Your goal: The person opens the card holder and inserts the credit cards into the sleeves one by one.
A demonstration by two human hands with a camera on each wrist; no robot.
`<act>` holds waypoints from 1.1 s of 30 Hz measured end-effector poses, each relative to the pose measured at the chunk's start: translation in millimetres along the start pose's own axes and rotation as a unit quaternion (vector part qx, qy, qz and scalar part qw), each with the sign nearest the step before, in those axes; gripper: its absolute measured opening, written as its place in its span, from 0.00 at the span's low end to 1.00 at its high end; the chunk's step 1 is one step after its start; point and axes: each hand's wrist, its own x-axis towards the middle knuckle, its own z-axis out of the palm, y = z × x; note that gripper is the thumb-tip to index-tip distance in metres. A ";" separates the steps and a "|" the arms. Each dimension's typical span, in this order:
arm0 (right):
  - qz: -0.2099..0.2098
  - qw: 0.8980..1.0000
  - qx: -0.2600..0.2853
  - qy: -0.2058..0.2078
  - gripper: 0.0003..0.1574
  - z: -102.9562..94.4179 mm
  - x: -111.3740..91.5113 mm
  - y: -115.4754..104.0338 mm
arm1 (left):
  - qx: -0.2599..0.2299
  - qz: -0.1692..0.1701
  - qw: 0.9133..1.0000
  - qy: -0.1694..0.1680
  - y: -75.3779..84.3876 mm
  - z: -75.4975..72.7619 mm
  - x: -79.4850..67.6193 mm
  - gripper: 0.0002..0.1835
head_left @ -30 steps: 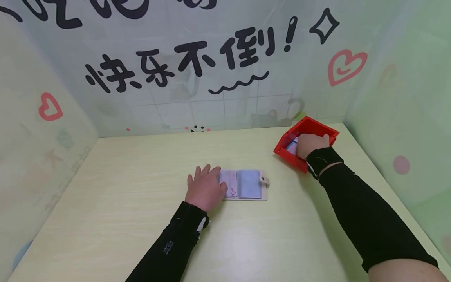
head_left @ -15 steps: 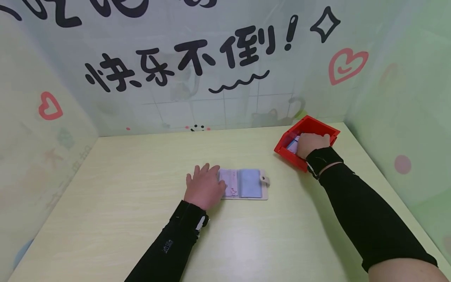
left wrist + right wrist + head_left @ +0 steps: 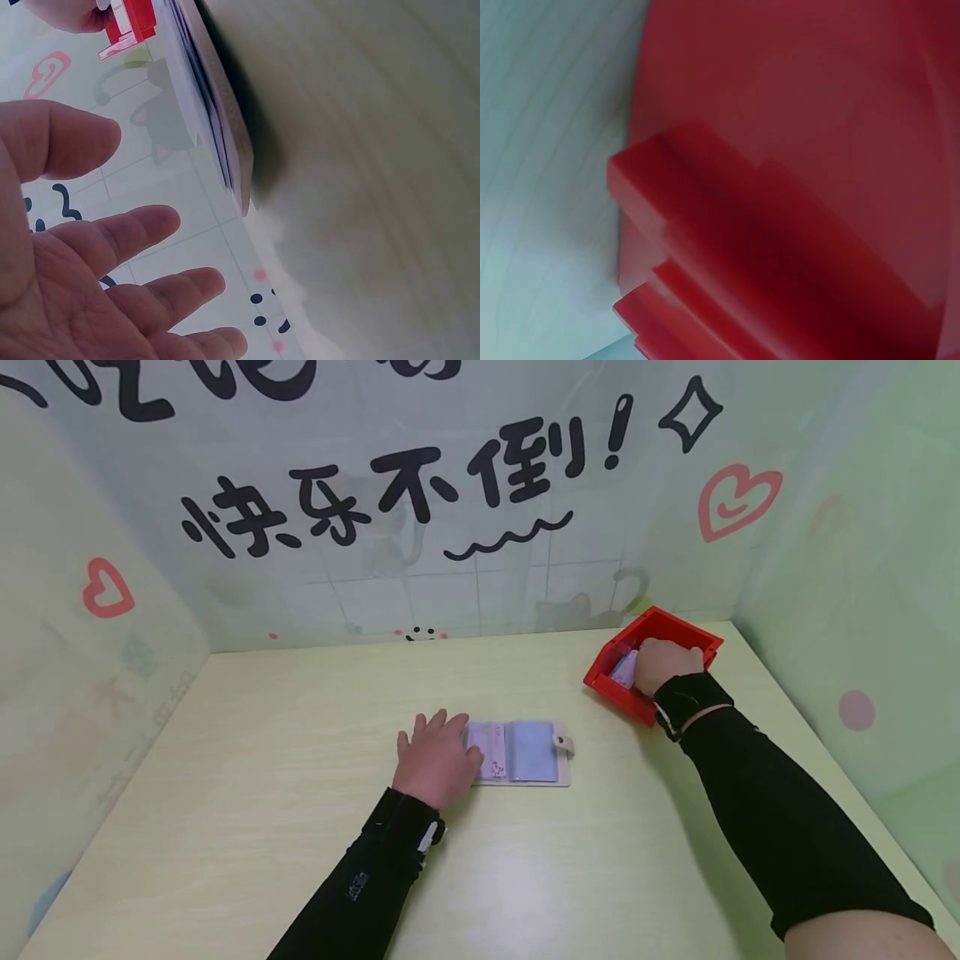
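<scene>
A small card album lies spread on the table, showing pale purple and blue pages and a snap strap on its right side. My left hand is at its left edge, the fingers loosely spread. In the left wrist view the album appears edge-on, beside the relaxed fingers. My right hand reaches down into a red plastic bin, and its fingers are hidden there. Left of that hand, purple-blue cards show inside the bin. Only the red bin wall fills most of the right wrist view.
The pale wooden table ends at a printed back curtain with black lettering. A greenish curtain runs along the right side, close to the bin, and another panel stands on the left.
My right hand has shifted very slightly up and right within the bin. The left hand, the album and the bin stay practically where they were.
</scene>
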 end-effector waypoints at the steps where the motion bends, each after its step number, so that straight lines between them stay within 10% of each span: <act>1: 0.002 1.000 0.004 0.000 0.29 -1.4 -1.6 -0.6 | 0.000 0.000 1.000 0.000 0.2 -0.4 -0.2 0.28; 33: -0.023 0.993 0.112 -0.003 0.14 -28.2 -3.0 16.9 | 0.006 -0.002 1.000 -0.005 0.1 0.1 -1.1 0.28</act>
